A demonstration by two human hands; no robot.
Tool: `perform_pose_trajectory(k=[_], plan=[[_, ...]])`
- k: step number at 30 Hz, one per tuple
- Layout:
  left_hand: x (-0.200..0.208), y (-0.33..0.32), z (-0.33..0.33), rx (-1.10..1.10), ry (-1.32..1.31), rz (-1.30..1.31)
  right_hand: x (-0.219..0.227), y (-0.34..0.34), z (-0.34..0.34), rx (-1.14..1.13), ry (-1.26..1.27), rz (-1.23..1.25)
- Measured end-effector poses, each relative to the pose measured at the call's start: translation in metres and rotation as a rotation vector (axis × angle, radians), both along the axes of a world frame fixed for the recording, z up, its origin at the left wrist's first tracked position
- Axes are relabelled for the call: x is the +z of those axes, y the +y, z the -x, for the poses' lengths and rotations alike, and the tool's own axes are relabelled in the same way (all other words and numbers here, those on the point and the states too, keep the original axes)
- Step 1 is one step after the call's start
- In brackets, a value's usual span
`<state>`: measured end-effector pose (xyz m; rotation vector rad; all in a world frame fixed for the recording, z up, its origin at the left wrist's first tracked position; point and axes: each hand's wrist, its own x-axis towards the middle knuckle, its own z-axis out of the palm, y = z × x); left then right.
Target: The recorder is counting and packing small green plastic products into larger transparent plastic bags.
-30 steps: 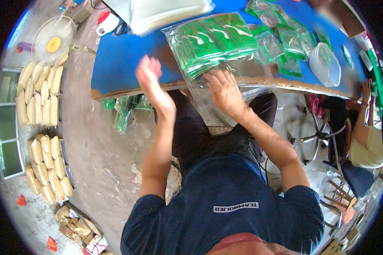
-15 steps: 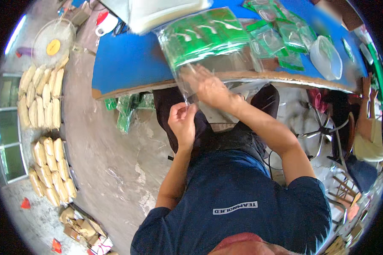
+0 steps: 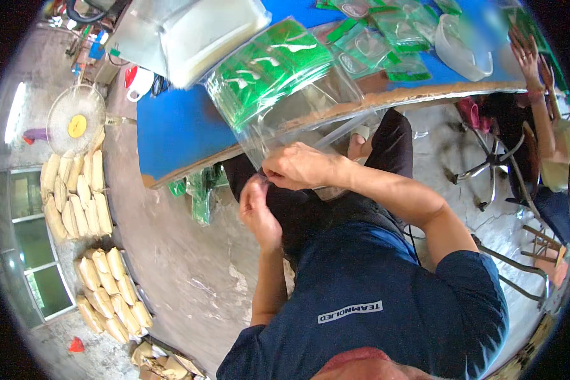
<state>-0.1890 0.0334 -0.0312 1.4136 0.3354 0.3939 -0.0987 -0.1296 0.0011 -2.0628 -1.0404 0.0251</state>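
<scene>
A large clear plastic bag (image 3: 291, 117) with flat green packets (image 3: 269, 73) inside lies across the blue table's near edge, its nearer end hanging over my lap. At the bag's near left corner my left hand (image 3: 259, 214) pinches the film with thumb and fingers. My right hand (image 3: 304, 166) is closed on the same corner, its fingertips almost touching those of the left. The fingertips partly hide the film between them.
A stack of clear plastic bags (image 3: 212, 41) lies on the blue table (image 3: 171, 126). Loose green-and-clear packets (image 3: 396, 41) and a translucent plastic bowl (image 3: 459, 54) sit farther right. A fan (image 3: 76, 117) and stacked tan sacks (image 3: 111, 294) stand left. Another person's hand (image 3: 527, 60) shows at right.
My right hand has come down off the bag's surface to its near left corner, beside my left hand, and closed there. The whole view has turned somewhat.
</scene>
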Motion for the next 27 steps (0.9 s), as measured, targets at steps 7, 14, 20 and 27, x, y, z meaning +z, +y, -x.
perform_pose_trajectory(k=[7,14,20,27], plan=[[0.114,-0.024,-0.166,-0.534,-0.294,-0.823,-0.001,0.0,0.008,-0.065,-0.06,-0.057],[0.074,-0.02,-0.223,-0.621,-0.346,-1.543,-0.007,-0.169,0.087,-0.466,0.047,0.021],[0.087,-0.043,-0.204,-0.758,-0.514,-1.584,-0.11,-0.39,0.312,-1.165,0.671,1.043],[0.094,-0.03,-0.196,-0.879,-0.463,-1.596,-0.03,-0.267,0.147,-1.183,0.334,0.231]])
